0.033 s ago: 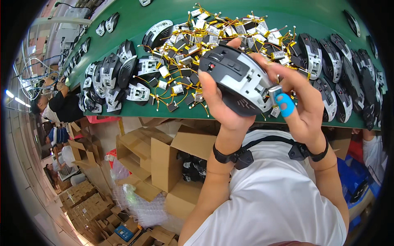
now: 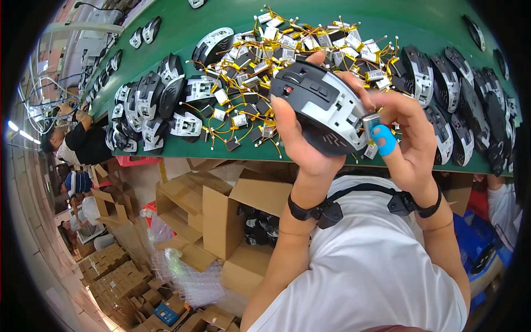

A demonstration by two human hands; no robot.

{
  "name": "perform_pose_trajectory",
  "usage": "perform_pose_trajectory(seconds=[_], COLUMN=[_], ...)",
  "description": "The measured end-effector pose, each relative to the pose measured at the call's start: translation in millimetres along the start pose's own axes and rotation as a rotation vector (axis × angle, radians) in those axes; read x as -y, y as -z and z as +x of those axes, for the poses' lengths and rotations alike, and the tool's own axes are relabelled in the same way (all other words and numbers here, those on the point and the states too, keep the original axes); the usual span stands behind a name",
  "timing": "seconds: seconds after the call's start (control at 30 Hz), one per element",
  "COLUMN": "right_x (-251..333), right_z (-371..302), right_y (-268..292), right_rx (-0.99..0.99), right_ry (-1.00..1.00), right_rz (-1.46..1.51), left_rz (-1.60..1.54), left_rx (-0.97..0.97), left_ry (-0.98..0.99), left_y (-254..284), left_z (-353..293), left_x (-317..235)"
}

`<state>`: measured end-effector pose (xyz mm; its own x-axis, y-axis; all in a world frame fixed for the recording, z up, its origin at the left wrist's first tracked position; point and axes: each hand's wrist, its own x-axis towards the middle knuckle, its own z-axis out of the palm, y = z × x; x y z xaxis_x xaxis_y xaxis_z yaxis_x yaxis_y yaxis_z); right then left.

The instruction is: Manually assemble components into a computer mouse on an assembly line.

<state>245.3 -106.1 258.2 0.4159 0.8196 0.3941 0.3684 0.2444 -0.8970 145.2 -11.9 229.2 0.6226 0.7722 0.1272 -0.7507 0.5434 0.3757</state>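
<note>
My left hand (image 2: 312, 153) is closed around a black and grey computer mouse (image 2: 318, 102), holding it tilted above the near edge of the green table. Its top cover is off, so a light grey inner frame with slots and a scroll wheel shows. At the mouse's right end, my right hand (image 2: 414, 141) pinches a small silver battery (image 2: 369, 127) against that frame. A blue wrap covers the thumb. Whether the battery has entered the mouse, I cannot tell. Behind the mouse spreads a pile of small wired batteries (image 2: 240, 120) with yellow tape.
Similar mice stand in a cluster (image 2: 148, 97) on the left and in rows (image 2: 419, 77) on the right of the green table (image 2: 332, 10). Below the edge is an open cardboard box (image 2: 217, 224) with dark items inside. A strap links bands on both my wrists.
The mouse has shifted very slightly to the right in my left hand's grip. My right fingers have curled a little more around the battery.
</note>
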Motion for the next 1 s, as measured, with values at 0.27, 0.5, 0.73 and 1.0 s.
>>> perform_pose_trajectory(seconds=[0.27,0.5,0.73,1.0], right_x=[-3,4,6,11], right_z=[-7,-4,2,13], right_y=[9,20,28,35], right_rx=[0.119,0.174,0.243,0.201], right_ry=[0.252,0.371,0.554,0.446], right_rz=[-0.294,-0.552,-0.570,-0.483], left_rz=[-0.082,-0.060,-0.013,-0.106], left_rx=[-0.036,-0.007,-0.021,0.031], left_ry=[0.053,0.112,0.129,0.239], left_y=[0,3,2,-3], left_z=[-1,-5,-5,-8], left_x=[7,10,7,3])
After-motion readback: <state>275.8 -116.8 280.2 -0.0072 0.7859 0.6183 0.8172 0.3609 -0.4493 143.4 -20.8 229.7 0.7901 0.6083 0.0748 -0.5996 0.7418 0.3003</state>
